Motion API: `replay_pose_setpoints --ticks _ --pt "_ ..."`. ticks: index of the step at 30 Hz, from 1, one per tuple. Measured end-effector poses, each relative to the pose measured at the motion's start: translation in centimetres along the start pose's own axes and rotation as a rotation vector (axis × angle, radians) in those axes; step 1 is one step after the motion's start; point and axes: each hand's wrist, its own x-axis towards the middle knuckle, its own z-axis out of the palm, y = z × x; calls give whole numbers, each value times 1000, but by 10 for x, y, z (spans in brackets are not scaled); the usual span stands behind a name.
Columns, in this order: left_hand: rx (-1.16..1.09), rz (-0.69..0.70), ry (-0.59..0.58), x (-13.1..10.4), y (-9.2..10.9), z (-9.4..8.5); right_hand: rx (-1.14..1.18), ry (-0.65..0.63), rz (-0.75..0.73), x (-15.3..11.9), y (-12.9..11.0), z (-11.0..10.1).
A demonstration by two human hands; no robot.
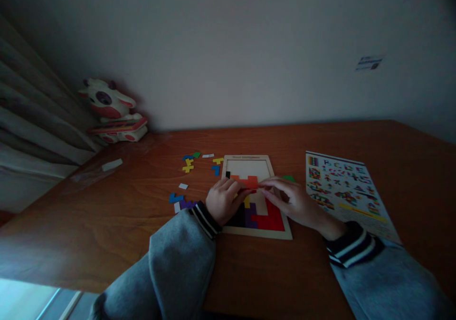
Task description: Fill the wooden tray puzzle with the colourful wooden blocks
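Observation:
A wooden puzzle tray (pixel 256 233) lies in front of me, its lower part filled with black, purple, yellow and red pieces. My left hand (pixel 225 197) reaches over the tray's left side, thumb and fingers closed at an orange puzzle piece (pixel 252 181). From the other side my right hand (pixel 290 201) pinches at the same piece, its fingertips near the left ones. My fingers hide part of the orange piece and the pieces beneath. The red piece (pixel 272 218) fills the tray's lower right. Bare tray floor (pixel 249 166) shows at the top.
Several loose pieces lie left of the tray, among them a yellow piece (pixel 188 168) and a blue piece (pixel 175 198). A green piece (pixel 288 178) rests to its right. Farther right is a printed pattern sheet (pixel 342 187). A cow-shaped toy (pixel 112 111) stands at the back left.

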Motion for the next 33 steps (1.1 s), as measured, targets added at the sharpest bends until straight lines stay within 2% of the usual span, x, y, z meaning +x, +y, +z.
replay_pose_setpoints --ticks 4,7,10,13,16,19,27,33 --pt "-159 73 14 0 2 -1 115 -42 14 1 -9 1" --pt "-176 79 -11 -1 4 0 125 -31 81 1 -10 1" --pt "-139 60 -14 -1 5 -1 109 37 176 -1 -4 -2" --pt "-101 17 -10 0 7 -3 90 163 213 -2 4 -6" --pt "-95 -2 -35 0 8 -4 9 271 200 -1 10 -9" --pt "-94 -11 -65 -1 7 -3 -73 317 190 0 14 -11" --pt "-94 5 -86 -2 6 -2 -67 310 230 -1 18 -9" --pt "-106 -3 -107 -3 5 -2 -258 340 99 1 12 -16"
